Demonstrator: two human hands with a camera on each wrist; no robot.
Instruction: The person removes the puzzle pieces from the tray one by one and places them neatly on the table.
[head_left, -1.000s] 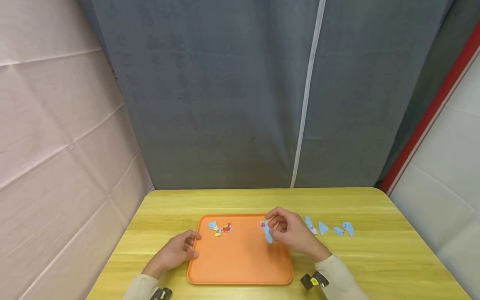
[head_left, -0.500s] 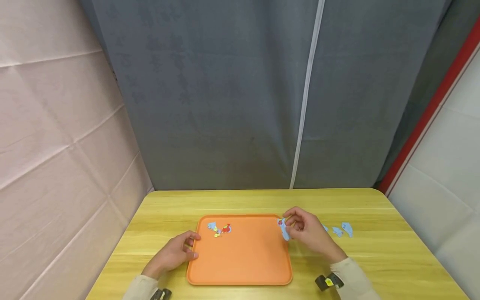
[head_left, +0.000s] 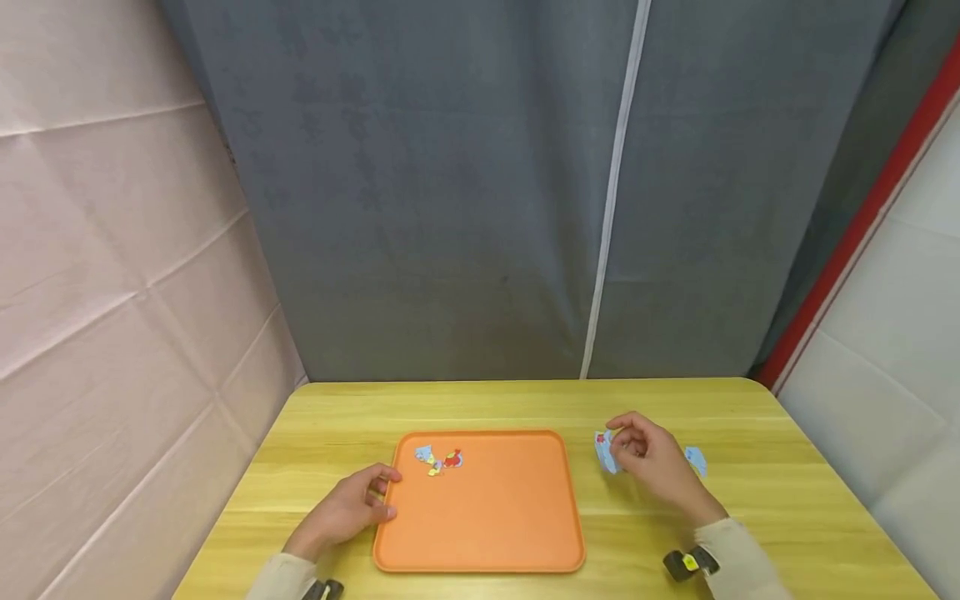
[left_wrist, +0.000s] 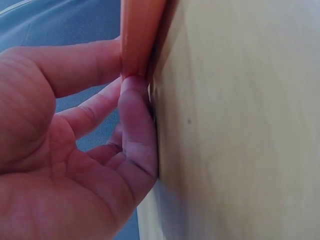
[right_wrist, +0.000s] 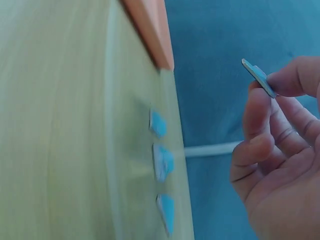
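My left hand (head_left: 347, 505) holds the left rim of the orange tray (head_left: 480, 525), thumb and fingers at its edge in the left wrist view. In the right wrist view my right hand (right_wrist: 282, 160) pinches a thin light-blue puzzle piece (right_wrist: 257, 76) between thumb and fingertip, raised above the table. From the head view, this hand is right of the tray and hides some loose pieces. Near the tray's far left corner lie a blue-and-yellow puzzle piece (head_left: 425, 454) and a red one (head_left: 453, 458).
Blue puzzle pieces lie in a row on the wooden table (head_left: 495, 408), right of the tray; one (head_left: 696, 461) shows beyond my right hand. Three (right_wrist: 162, 162) show in the right wrist view. A grey curtain (head_left: 420, 208) hangs behind the table.
My right hand has moved right with its blue piece, from above the tray's right part to over the table beside it. The left hand and tray stay in place.
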